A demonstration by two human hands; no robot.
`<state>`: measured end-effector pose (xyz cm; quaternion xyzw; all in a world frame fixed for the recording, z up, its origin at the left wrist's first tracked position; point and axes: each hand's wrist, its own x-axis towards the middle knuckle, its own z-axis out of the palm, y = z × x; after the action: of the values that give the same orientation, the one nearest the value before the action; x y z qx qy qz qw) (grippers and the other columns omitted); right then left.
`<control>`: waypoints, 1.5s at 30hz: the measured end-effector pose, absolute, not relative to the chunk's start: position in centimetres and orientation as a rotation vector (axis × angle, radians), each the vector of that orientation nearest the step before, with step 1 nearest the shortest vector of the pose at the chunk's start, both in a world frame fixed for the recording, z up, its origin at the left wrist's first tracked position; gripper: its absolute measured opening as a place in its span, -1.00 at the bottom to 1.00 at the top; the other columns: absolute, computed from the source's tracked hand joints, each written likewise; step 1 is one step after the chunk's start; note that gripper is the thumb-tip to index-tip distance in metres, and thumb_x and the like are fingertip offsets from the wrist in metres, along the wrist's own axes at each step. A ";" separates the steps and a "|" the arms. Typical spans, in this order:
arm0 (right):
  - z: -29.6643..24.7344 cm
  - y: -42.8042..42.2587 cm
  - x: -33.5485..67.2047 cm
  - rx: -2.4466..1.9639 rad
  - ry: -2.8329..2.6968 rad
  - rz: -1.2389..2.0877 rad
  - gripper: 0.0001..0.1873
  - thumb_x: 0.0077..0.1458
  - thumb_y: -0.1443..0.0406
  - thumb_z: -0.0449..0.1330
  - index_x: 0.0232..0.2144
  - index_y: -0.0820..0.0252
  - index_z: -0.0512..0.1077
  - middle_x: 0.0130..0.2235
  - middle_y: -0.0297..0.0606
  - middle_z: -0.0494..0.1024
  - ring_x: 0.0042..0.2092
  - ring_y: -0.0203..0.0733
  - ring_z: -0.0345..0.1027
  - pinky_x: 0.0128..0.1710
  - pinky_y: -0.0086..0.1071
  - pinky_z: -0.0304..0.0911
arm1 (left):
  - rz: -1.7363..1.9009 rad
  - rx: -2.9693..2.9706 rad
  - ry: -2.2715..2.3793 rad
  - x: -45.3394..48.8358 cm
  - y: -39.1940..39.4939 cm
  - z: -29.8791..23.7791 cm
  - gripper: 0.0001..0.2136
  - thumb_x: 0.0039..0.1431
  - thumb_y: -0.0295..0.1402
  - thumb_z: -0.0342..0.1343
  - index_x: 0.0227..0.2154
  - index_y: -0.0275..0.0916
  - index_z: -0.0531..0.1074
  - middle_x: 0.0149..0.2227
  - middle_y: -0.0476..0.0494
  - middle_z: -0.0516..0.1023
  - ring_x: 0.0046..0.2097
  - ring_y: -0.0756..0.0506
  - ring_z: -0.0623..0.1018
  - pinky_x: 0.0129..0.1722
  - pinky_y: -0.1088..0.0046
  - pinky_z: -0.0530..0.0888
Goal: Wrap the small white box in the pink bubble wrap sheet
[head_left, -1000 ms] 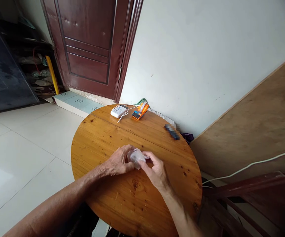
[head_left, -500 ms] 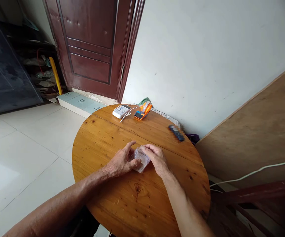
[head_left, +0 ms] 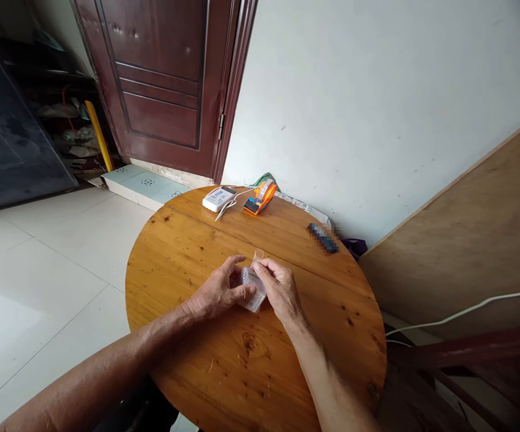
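A small clear plastic packet (head_left: 254,293), perhaps a thin case or bag, is on the round wooden table (head_left: 170,264). My left hand (head_left: 227,288) holds its left side, the thumb laid over the top face and the fingers curled at the far edge. At the packet's upper end, my right hand (head_left: 279,284) pinches a see-through flap (head_left: 257,255) that sticks up above the fingers. What the packet contains, if anything, I cannot make out.
Toward the table's far edge lie a white device with a cable (head_left: 219,198) and an orange tape dispenser (head_left: 262,197). A dark blurred-out object (head_left: 323,237) lies at the far right. Behind are a white wall (head_left: 354,108) and a dark red door (head_left: 161,72).
My right hand has shifted slightly at the packet's top, and the clear flap now stands up more visibly. My left hand keeps its hold. The view has moved a little.
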<state>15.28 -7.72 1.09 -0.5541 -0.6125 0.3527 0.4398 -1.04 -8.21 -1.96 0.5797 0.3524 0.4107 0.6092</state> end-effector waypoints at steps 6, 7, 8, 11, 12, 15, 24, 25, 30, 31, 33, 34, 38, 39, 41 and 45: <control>0.8 -7.4 15.3 -1.347 -1.406 0.916 -0.68 0.05 0.05 0.19 -0.51 0.17 0.43 -0.52 -0.39 0.39 -0.45 -0.28 0.20 -0.43 -0.44 0.15 | 0.943 1.341 0.769 -1.0 -8.2 -1.6 -0.32 0.05 -0.07 0.28 0.14 -0.26 0.17 -0.10 -0.21 0.48 -0.15 -0.12 0.51 -0.15 0.31 0.45; 0.6 -7.3 15.4 -1.340 -1.377 0.938 -0.67 0.04 0.04 0.20 -0.52 0.17 0.42 -0.53 -0.40 0.37 -0.46 -0.29 0.17 -0.45 -0.45 0.13 | 0.944 1.342 0.752 -1.0 -8.3 -1.5 -0.36 0.06 -0.06 0.28 0.11 -0.25 0.19 -0.10 -0.20 0.48 -0.16 -0.11 0.51 -0.17 0.34 0.45; 0.5 -7.2 15.5 -1.332 -1.353 0.960 -0.67 0.04 0.04 0.20 -0.52 0.17 0.42 -0.54 -0.40 0.35 -0.47 -0.30 0.15 -0.47 -0.46 0.11 | 0.946 1.343 0.736 -1.0 -8.3 -1.4 -0.39 0.06 -0.06 0.28 0.07 -0.25 0.22 -0.11 -0.18 0.48 -0.18 -0.10 0.51 -0.19 0.37 0.45; 0.3 -7.0 15.6 -1.310 -1.312 1.011 -0.67 0.02 0.04 0.22 -0.52 0.19 0.42 -0.53 -0.40 0.32 -0.47 -0.32 0.12 -0.48 -0.47 0.10 | 0.937 1.348 0.711 -1.1 -8.4 -1.1 -0.47 0.04 -0.07 0.29 -0.04 -0.25 0.27 -0.19 -0.13 0.49 -0.22 -0.07 0.50 -0.26 0.44 0.43; 0.3 -7.0 15.7 -1.306 -1.299 1.018 -0.67 0.01 0.05 0.23 -0.52 0.19 0.42 -0.53 -0.40 0.32 -0.47 -0.32 0.12 -0.48 -0.47 0.10 | 0.931 1.350 0.714 -1.1 -8.4 -1.0 -0.49 0.04 -0.08 0.29 -0.06 -0.24 0.28 -0.22 -0.11 0.49 -0.24 -0.06 0.50 -0.27 0.45 0.43; 0.3 -6.9 15.7 -1.304 -1.246 1.051 -0.67 -0.04 0.04 0.26 -0.53 0.20 0.44 -0.53 -0.38 0.34 -0.47 -0.32 0.14 -0.48 -0.47 0.11 | 0.906 1.352 0.731 -1.2 -8.3 -0.9 -0.51 0.04 -0.08 0.29 -0.07 -0.23 0.28 -0.25 -0.07 0.48 -0.28 -0.03 0.48 -0.30 0.47 0.41; 0.6 -7.0 15.6 -1.311 -1.257 1.039 -0.68 -0.03 0.05 0.26 -0.53 0.20 0.45 -0.53 -0.38 0.39 -0.47 -0.30 0.19 -0.46 -0.45 0.13 | 0.911 1.295 0.720 -1.1 -8.2 -1.3 -0.47 0.04 -0.09 0.27 0.00 -0.22 0.25 -0.22 -0.07 0.46 -0.28 -0.03 0.48 -0.30 0.45 0.43; 0.7 -7.2 15.6 -1.317 -1.306 0.992 -0.69 0.00 0.06 0.24 -0.52 0.19 0.46 -0.52 -0.38 0.41 -0.46 -0.29 0.21 -0.44 -0.44 0.14 | 0.915 1.282 0.727 -1.1 -8.1 -1.3 -0.43 0.03 -0.09 0.27 0.04 -0.22 0.23 -0.21 -0.08 0.45 -0.28 -0.04 0.48 -0.29 0.44 0.44; 1.2 -7.8 15.5 -1.357 -1.533 0.754 -0.71 0.12 0.08 0.16 -0.42 0.16 0.46 -0.44 -0.35 0.50 -0.39 -0.24 0.31 -0.36 -0.42 0.21 | 0.935 1.341 0.814 -1.3 -7.7 -1.4 -0.37 0.06 -0.06 0.23 0.13 -0.22 0.22 -0.23 -0.07 0.42 -0.28 -0.03 0.46 -0.29 0.43 0.42; 1.2 -7.9 15.5 -1.355 -1.560 0.724 -0.72 0.13 0.09 0.15 -0.42 0.16 0.46 -0.43 -0.34 0.51 -0.38 -0.23 0.33 -0.34 -0.42 0.22 | 0.943 1.378 0.844 -1.3 -7.7 -1.4 -0.39 0.09 -0.05 0.21 0.14 -0.22 0.23 -0.27 -0.04 0.42 -0.31 -0.01 0.44 -0.30 0.45 0.40; 1.2 -8.0 15.4 -1.334 -1.613 0.678 -0.74 0.15 0.11 0.13 -0.43 0.15 0.46 -0.40 -0.31 0.53 -0.35 -0.21 0.36 -0.31 -0.41 0.23 | 0.964 1.469 0.934 -1.4 -7.7 -1.4 -0.42 0.14 -0.04 0.16 0.14 -0.23 0.25 -0.36 0.02 0.38 -0.37 0.01 0.39 -0.36 0.49 0.35; 1.2 -8.1 15.3 -1.321 -1.638 0.662 -0.75 0.15 0.12 0.12 -0.43 0.14 0.45 -0.38 -0.29 0.54 -0.33 -0.19 0.37 -0.30 -0.41 0.24 | 0.969 1.516 0.988 -1.4 -7.7 -1.4 -0.43 0.16 -0.03 0.13 0.14 -0.24 0.27 -0.39 0.03 0.37 -0.39 0.02 0.37 -0.38 0.50 0.32; 1.1 -8.4 14.9 -1.316 -1.703 0.643 -0.77 0.17 0.16 0.08 -0.40 0.12 0.46 -0.36 -0.28 0.55 -0.32 -0.18 0.39 -0.29 -0.40 0.24 | 0.925 1.679 1.191 -1.6 -7.7 -1.2 -0.47 0.20 0.00 0.06 0.12 -0.21 0.31 -0.42 0.03 0.41 -0.40 -0.01 0.39 -0.40 0.49 0.31; 1.0 -8.4 14.8 -1.327 -1.709 0.641 -0.77 0.18 0.16 0.07 -0.40 0.11 0.46 -0.36 -0.29 0.55 -0.32 -0.19 0.39 -0.29 -0.40 0.24 | 0.902 1.721 1.238 -1.6 -7.7 -1.1 -0.49 0.21 -0.01 0.05 0.12 -0.20 0.32 -0.43 0.02 0.42 -0.41 -0.02 0.41 -0.39 0.49 0.32; 0.8 -8.2 14.7 -1.348 -1.712 0.638 -0.76 0.18 0.16 0.06 -0.41 0.11 0.45 -0.38 -0.32 0.54 -0.34 -0.20 0.37 -0.30 -0.40 0.22 | 0.849 1.796 1.326 -1.5 -7.7 -0.8 -0.50 0.22 -0.02 0.03 0.11 -0.21 0.34 -0.45 0.01 0.43 -0.41 -0.04 0.43 -0.38 0.46 0.33; 0.4 -7.4 14.8 -1.376 -1.678 0.677 -0.75 0.13 0.14 0.07 -0.47 0.11 0.42 -0.48 -0.37 0.47 -0.41 -0.22 0.31 -0.37 -0.41 0.18 | 0.801 1.823 1.383 -1.4 -7.9 -0.2 -0.51 0.26 -0.04 -0.04 0.10 -0.28 0.35 -0.44 -0.04 0.46 -0.39 -0.09 0.47 -0.33 0.41 0.38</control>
<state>14.83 -7.41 0.38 -0.5493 -0.6697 0.2703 0.4204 -1.45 -7.86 -0.15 0.7041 0.5343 0.3094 0.3508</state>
